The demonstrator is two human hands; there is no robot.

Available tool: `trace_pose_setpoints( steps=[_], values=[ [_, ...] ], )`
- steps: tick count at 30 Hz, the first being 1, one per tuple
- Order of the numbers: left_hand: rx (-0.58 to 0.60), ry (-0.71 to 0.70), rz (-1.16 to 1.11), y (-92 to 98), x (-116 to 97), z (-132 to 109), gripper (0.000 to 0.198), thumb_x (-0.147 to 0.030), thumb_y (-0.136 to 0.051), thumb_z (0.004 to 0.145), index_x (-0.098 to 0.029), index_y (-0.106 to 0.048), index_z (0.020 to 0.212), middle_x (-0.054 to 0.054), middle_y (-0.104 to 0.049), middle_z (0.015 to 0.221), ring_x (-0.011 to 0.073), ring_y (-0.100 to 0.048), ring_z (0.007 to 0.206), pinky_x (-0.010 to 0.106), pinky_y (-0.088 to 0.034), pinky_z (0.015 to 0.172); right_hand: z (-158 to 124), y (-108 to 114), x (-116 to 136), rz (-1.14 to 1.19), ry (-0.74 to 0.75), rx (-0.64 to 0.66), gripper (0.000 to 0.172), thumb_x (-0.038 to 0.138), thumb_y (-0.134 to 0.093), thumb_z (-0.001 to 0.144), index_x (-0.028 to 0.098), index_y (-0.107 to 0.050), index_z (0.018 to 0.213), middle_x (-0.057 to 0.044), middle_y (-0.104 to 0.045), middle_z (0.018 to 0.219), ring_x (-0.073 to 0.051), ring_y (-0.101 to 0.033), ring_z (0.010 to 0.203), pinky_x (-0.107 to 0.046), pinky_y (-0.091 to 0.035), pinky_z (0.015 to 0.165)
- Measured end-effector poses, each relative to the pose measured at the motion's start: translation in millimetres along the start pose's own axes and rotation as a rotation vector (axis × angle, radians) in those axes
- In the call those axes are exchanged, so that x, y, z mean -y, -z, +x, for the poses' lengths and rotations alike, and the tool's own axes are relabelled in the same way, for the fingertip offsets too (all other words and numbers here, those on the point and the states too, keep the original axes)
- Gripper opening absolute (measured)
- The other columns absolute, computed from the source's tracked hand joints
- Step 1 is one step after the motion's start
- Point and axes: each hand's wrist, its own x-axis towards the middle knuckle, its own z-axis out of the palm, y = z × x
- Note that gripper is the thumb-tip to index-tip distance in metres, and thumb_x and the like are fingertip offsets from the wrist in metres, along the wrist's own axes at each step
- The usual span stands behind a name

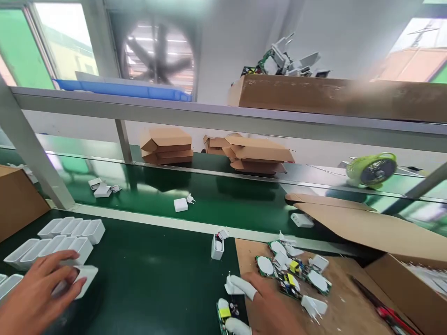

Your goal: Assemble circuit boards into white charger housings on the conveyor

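My left hand (44,288) is closed round a white plastic case (88,278), thumb and fingers on its sides. Beside it stand rows of similar open white cases (71,228). My right hand (268,302), with white covers on its thumb and a finger, grips a charger circuit board (222,312) with a white plug piece at its upper end. A pile of circuit boards (296,272) with white plug pieces lies on a cardboard sheet (344,302) right of that hand. Between the hands, farther back, one white case (217,247) stands with parts inside.
Behind the work surface runs a green belt (146,204) carrying white chargers (180,204). A metal shelf beam (195,118) crosses above. Red-handled pliers (387,314) and an open cardboard box (401,284) are at right. Another box (17,204) borders the left.
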Motion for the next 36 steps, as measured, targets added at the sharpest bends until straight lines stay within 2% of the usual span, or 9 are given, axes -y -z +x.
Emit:
trace_pose_setpoints(
  steps=[4, 8, 11, 15, 19, 22, 25, 30, 36],
  values=[
    [0.13, -0.114, -0.423, -7.9, -104.0, 29.4, 0.027, -0.04, -0.055, 0.098, -0.025, -0.06, 0.076, 0.004, -0.072, 0.12, 0.021, -0.072, 0.092, 0.027, -0.06, 0.073, 5.6, 20.2, 14.2, 0.047, 0.168, 0.272, 0.066, 0.01, -0.078, 0.065, 0.029, -0.071, 0.128, -0.009, -0.059, 0.151, -0.041, -0.047, 0.144, -0.056, -0.038, 0.118],
    [0.23, -0.306, -0.562, -36.9, -197.6, 64.8, 0.021, -0.028, -0.051, 0.097, -0.023, -0.058, 0.077, 0.006, -0.071, 0.099, 0.0207, -0.069, 0.087, 0.03, -0.058, 0.078, 12.0, -3.2, 12.5, -0.081, 0.116, 0.332, 0.044, 0.017, -0.082, 0.066, 0.022, -0.074, 0.109, -0.012, -0.075, 0.117, -0.039, -0.061, 0.12, -0.054, -0.045, 0.106],
    [0.251, -0.346, -0.577, -56.4, -227.0, 80.6, 0.026, -0.042, -0.061, 0.095, -0.022, -0.06, 0.079, 0.005, -0.068, 0.087, 0.0232, -0.066, 0.083, 0.033, -0.057, 0.076, 11.1, -9.4, 12.5, -0.116, 0.12, 0.321, 0.059, 0.033, -0.091, 0.061, 0.02, -0.072, 0.116, -0.014, -0.073, 0.116, -0.039, -0.06, 0.114, -0.055, -0.046, 0.104],
    [0.35, -0.273, -0.767, -62.8, -222.5, 76.1, 0.041, -0.051, -0.083, 0.079, -0.022, -0.064, 0.1, 0.004, -0.068, 0.103, 0.0207, -0.065, 0.084, 0.031, -0.058, 0.074, -2.4, 0.6, 9.1, -0.019, 0.062, 0.315, 0.068, 0.012, -0.072, 0.074, 0.027, -0.061, 0.14, -0.011, -0.068, 0.131, -0.033, -0.059, 0.122, -0.047, -0.048, 0.105],
    [0.429, -0.069, -0.937, -64.9, -208.3, 63.6, 0.079, -0.029, -0.09, 0.07, -0.028, -0.053, 0.14, 0.008, -0.065, 0.129, 0.0223, -0.068, 0.096, 0.036, -0.061, 0.085, -4.0, 0.7, 6.6, 0.048, 0.095, 0.268, 0.057, 0.01, -0.063, 0.078, 0.027, -0.066, 0.132, -0.009, -0.072, 0.119, -0.029, -0.063, 0.111, -0.044, -0.049, 0.101],
    [0.436, -0.059, -0.969, -73.1, -205.3, 60.4, 0.095, -0.021, -0.09, 0.067, -0.03, -0.048, 0.151, 0.011, -0.066, 0.135, 0.0284, -0.068, 0.113, 0.045, -0.058, 0.1, 10.1, 0.2, 10.7, 0.105, 0.143, 0.268, 0.051, 0.008, -0.062, 0.075, 0.025, -0.069, 0.123, -0.008, -0.071, 0.117, -0.028, -0.064, 0.108, -0.041, -0.052, 0.097],
    [0.419, -0.093, -0.996, -82.6, -205.9, 59.0, 0.101, -0.015, -0.088, 0.066, -0.032, -0.044, 0.155, 0.01, -0.065, 0.138, 0.0302, -0.067, 0.12, 0.048, -0.055, 0.106, 29.4, 5.1, 16.5, 0.219, 0.126, 0.205, 0.047, 0.008, -0.064, 0.075, 0.026, -0.069, 0.118, -0.006, -0.069, 0.109, -0.025, -0.066, 0.099, -0.037, -0.056, 0.088],
    [0.414, -0.152, -1.001, -87.1, -204.2, 57.8, 0.096, -0.007, -0.072, 0.074, -0.032, -0.036, 0.16, 0.01, -0.065, 0.142, 0.0291, -0.066, 0.127, 0.049, -0.053, 0.111, 48.7, 0.4, 19.5, 0.518, 0.009, 0.018, 0.059, 0.013, -0.068, 0.082, 0.028, -0.058, 0.138, -0.009, -0.06, 0.133, -0.025, -0.067, 0.11, -0.04, -0.056, 0.098],
    [0.267, -0.176, -0.885, -78.3, -190.1, 68.5, 0.084, 0.001, -0.05, 0.076, -0.033, -0.05, 0.152, 0.009, -0.053, 0.155, 0.0299, -0.052, 0.144, 0.051, -0.049, 0.115, 38.3, -27.0, 4.8, 0.382, 0.005, -0.042, 0.051, 0.012, -0.067, 0.083, 0.025, -0.064, 0.132, -0.012, -0.063, 0.136, -0.029, -0.066, 0.121, -0.037, -0.059, 0.095]
  ],
)
